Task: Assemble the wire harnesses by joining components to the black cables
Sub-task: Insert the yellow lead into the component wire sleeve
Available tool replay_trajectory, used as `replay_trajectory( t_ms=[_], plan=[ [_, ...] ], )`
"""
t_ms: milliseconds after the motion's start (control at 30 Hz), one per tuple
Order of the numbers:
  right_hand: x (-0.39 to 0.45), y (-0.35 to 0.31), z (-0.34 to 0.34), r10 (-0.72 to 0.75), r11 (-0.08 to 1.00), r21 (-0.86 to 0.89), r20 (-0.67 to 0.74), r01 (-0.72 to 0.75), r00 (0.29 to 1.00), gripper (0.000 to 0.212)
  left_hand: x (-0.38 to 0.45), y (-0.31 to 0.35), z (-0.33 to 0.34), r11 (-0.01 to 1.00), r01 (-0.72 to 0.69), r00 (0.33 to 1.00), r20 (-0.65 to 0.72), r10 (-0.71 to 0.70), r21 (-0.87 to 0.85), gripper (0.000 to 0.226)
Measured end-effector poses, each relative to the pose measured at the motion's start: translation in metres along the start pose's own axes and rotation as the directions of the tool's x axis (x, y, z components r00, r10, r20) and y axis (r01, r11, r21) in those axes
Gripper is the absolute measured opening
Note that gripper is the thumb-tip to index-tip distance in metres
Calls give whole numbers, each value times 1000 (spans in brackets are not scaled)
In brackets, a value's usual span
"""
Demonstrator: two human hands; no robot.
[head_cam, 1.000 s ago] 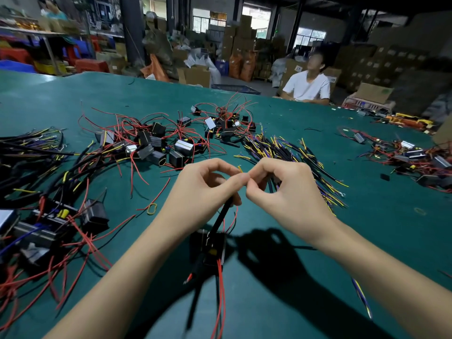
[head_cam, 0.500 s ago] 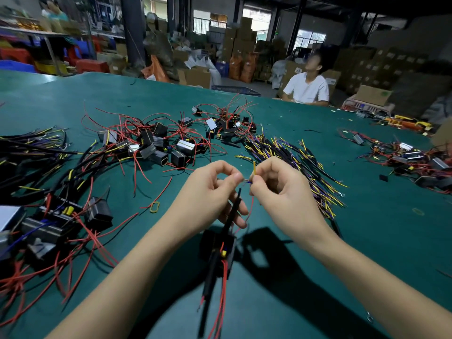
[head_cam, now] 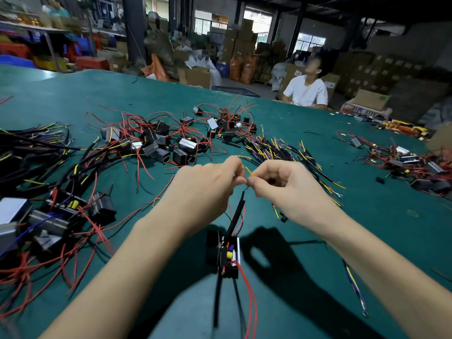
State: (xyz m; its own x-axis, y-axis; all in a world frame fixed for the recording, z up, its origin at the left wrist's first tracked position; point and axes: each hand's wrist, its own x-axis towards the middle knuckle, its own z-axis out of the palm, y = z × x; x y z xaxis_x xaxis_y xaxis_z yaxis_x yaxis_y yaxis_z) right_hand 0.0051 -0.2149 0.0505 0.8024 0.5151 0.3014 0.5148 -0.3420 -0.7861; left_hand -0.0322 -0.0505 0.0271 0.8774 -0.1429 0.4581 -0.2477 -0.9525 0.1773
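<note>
My left hand and my right hand meet above the green table, fingertips pinched together on thin wire ends; a short yellow wire sticks up between them. A black cable hangs from the pinch down to a small black component with a yellow part and red leads, which dangles between my forearms. A second cable with yellow and blue wires trails from under my right wrist. The joint itself is hidden by my fingers.
Behind my hands lie a heap of black cables with yellow and blue ends and a pile of black components with red wires. More harnesses crowd the left. Another pile sits right. A person in white sits across the green table.
My hands have drawn slightly apart, so the yellow wire end shows between the fingertips. The hanging component has swung a little to the right and sits lower between my forearms.
</note>
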Motion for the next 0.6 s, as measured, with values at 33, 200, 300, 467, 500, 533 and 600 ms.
replay_trajectory(
  t_ms=[33, 200, 300, 467, 500, 533, 600],
  plan=[
    [0, 1, 0, -3, 1000, -15, -12, 3, 1000, 20, 0, -1, 0, 998, 20, 1000, -11, -21, -64, 21],
    [-11, 19, -5, 100, 990, 103, -78, -92, 992, 15, -2, -15, -3, 800, 297, 955, 152, -255, -522, 20],
    [-17, 30, -6, 142, 985, 117, -117, -128, 983, 14, -3, -21, -15, 708, 352, 931, 305, -199, -612, 6],
    [-9, 32, 3, 137, 987, 111, -189, -118, 972, 18, -8, -15, -47, 689, 245, 914, 399, 70, -682, 23],
    [-7, 33, 5, 137, 987, 112, -197, -117, 971, 17, -10, -10, -50, 700, 224, 900, 420, 119, -678, 26],
    [-6, 34, 7, 140, 986, 114, -202, -119, 969, 17, -13, -7, -52, 721, 205, 882, 444, 157, -662, 29],
    [-4, 37, 9, 147, 985, 118, -210, -124, 967, 16, -22, -2, -50, 784, 157, 855, 480, 197, -601, 31]
  ],
)
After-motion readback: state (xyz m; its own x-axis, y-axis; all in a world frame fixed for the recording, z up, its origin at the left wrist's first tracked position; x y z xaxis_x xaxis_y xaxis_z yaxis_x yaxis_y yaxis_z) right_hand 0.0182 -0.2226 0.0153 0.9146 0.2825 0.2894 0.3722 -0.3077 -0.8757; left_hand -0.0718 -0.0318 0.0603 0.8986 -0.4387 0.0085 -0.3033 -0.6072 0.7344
